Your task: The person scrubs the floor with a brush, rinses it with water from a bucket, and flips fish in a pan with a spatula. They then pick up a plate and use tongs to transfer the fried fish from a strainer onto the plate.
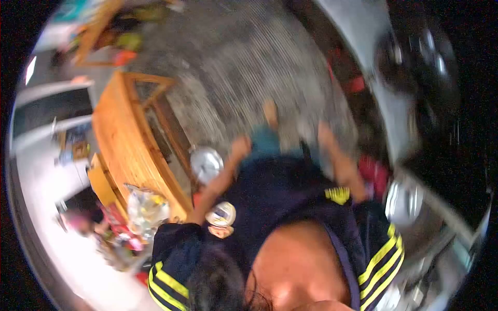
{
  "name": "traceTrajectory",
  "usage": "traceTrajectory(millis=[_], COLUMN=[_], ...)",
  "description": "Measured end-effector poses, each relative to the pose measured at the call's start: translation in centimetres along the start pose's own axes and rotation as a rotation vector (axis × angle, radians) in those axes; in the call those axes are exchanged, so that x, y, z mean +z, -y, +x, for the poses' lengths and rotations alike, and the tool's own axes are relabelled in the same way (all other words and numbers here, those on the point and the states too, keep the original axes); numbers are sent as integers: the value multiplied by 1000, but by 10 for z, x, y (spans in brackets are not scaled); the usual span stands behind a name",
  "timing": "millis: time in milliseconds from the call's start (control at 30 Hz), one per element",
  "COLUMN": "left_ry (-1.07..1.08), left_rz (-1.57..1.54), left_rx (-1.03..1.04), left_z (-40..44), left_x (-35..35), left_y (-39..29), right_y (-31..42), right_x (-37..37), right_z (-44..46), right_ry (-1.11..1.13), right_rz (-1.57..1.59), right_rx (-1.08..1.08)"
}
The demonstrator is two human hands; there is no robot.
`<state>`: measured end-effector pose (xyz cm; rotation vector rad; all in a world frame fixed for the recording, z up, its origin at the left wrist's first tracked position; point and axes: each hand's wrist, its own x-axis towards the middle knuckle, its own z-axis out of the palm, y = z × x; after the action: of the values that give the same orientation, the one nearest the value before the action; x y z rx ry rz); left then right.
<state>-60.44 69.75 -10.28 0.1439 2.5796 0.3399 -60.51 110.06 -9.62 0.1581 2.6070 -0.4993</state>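
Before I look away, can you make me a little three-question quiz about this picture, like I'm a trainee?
1. What colour are the sleeve stripes: A red, B yellow, C white?
2. True or false: the sleeves cover the forearms completely.
3. Which hand is nearer the wooden furniture?

Key:
1. B.
2. False; the forearms are bare.
3. The left hand.

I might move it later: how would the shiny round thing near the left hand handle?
The shiny round thing is probably stiff, given its round outline. Its glossy surface suggests it may be slippery. Blur hides its depth, so tipping is uncertain.
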Motion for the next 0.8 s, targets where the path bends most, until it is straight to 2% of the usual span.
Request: traceTrajectory(millis=[33, 67, 100, 133, 200, 233, 300, 333, 433, 467, 533, 633, 667, 767, 800], left_ry=[122, 293, 50, 150, -16, 5, 16, 94, 287, 303, 341, 385, 387, 240, 304], left_rz=[-26, 162, -359, -233, -280, -342, -473, -460, -458, -470, -494, -601, -407, -433, -329], left_rx=[-294, 140, 51, -139, -239, -263, -298, -344, -303, -255, -163, -255, -282, -353, -420], left_z=[7, 42, 75, 88, 117, 118, 136, 146, 175, 181, 189, 217, 228, 257, 275], left_x=[-76, -74, -51, -105, -128, -139, -168, -183, -153, -161, -177, -192, -222, -257, -265], left_y=[-35, 21, 68, 48, 80, 87, 85, 74, 104, 98, 73, 84, 69, 70, 75], right_y=[-5, -12, -13, -50, 21, 43, 69, 78, 63, 54, 38, 23, 21, 39, 48], right_x=[-36, -75, -115, -115, -190, -193, -135, -96, -17, -20, -31, -45, -43, -33, -28], right_z=[31, 57, 81, 121, 123, 130, 158, 167, 186, 194, 211, 238, 249, 294, 309], right_ry=[10, -1, -21, -1, -167, -190, -81, 13, 259, 369, 431, 483, 506, 593, 625], right_rz=[264, 573, 848, 1230, 1139, 1126, 1079, 1057, 1104, 1132, 1014, 798, 741, 603, 576], right_rx=[165, 310, 432, 315, 312, 277, 257, 273, 354, 415, 540, 660, 681, 670, 659])
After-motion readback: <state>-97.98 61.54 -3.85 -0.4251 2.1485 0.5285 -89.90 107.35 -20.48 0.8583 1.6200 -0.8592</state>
